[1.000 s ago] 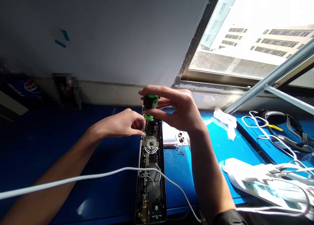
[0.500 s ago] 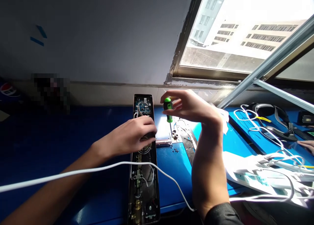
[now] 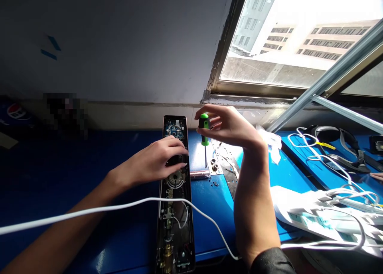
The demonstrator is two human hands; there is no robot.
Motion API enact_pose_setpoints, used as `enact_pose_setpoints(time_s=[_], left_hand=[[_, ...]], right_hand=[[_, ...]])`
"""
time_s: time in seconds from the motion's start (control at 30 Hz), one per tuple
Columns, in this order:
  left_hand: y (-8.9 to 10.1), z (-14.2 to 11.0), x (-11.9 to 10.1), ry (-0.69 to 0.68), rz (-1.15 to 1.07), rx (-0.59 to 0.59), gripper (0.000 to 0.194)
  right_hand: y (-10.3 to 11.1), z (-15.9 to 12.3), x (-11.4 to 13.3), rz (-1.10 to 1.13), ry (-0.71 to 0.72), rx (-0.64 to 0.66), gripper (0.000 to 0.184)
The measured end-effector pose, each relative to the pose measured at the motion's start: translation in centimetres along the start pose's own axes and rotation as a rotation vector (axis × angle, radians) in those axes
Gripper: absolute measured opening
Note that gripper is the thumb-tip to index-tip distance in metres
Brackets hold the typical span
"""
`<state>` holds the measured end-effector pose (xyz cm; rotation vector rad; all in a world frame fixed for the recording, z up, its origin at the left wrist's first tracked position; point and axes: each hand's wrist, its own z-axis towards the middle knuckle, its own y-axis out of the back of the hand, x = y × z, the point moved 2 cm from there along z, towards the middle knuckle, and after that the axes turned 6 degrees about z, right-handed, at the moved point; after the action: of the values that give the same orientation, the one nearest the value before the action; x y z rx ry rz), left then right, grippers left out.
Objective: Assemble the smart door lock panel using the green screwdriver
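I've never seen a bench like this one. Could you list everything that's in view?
Electronic door lock: one, black and brass, opened, lying lengthwise on the bench, circuit board showing at the far end.
Screwdriver: one, green and black handle, upright just right of the lock.
Screws: several, small and dark, scattered right of the lock.
Slotted metal plate: one, silver, right of the screws.
Power strip: one, white, front right.
Cable: one, white, crossing the lock.
Workbench: one, blue, beneath everything.
Window: one, bright, showing buildings, behind the bench.
Co-worker's hand: one, at the right edge.
Left hand: over the lock.
Right hand: holding the screwdriver in its fingers.
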<state>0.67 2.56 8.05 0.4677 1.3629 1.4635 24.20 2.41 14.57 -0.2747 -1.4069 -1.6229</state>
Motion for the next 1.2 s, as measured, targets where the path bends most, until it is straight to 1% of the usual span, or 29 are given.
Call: enact_pose_setpoints(time_s=[0.07,0.13,0.27,0.33,0.43,0.53,0.7,0.87,1.03,1.2], left_hand=[[0.6,-0.2,0.1,0.016,-0.022,0.018,0.032],[1.1,-0.3,0.1,0.033,-0.042,0.031,0.036],[1.5,-0.3,-0.1,0.057,-0.106,0.054,0.037],[1.4,-0.2,-0.3,0.067,-0.154,0.059,0.031],[1.4,0.0,-0.4,0.096,-0.211,0.033,0.022],[1.4,0.0,-0.3,0.126,-0.228,0.010,0.020],[1.3,-0.1,0.3,0.154,-0.197,0.007,0.021],[1.1,-0.3,0.8,0.200,-0.203,0.016,0.020],[1.3,-0.4,0.9,0.256,-0.272,-0.001,0.017],[1.3,-0.4,0.9,0.285,-0.272,0.004,0.015]], right_hand=[[0.1,-0.2,1.2,0.059,0.058,-0.104,0.025],[0.0,-0.5,2.2,0.134,0.094,-0.173,0.026],[-0.2,-0.6,3.2,0.182,0.146,-0.312,0.027],[-0.1,-0.3,3.2,0.152,0.163,-0.318,0.032],[0.2,0.3,2.6,0.097,0.168,-0.241,0.040],[0.5,0.7,2.2,0.101,0.158,-0.226,0.040],[0.1,0.6,2.4,0.201,0.230,-0.357,0.029],[0.0,0.4,2.8,0.178,0.197,-0.381,0.029],[-0.3,0.4,2.9,0.221,0.247,-0.478,0.022],[-0.7,0.5,2.4,0.189,0.307,-0.551,0.025]])
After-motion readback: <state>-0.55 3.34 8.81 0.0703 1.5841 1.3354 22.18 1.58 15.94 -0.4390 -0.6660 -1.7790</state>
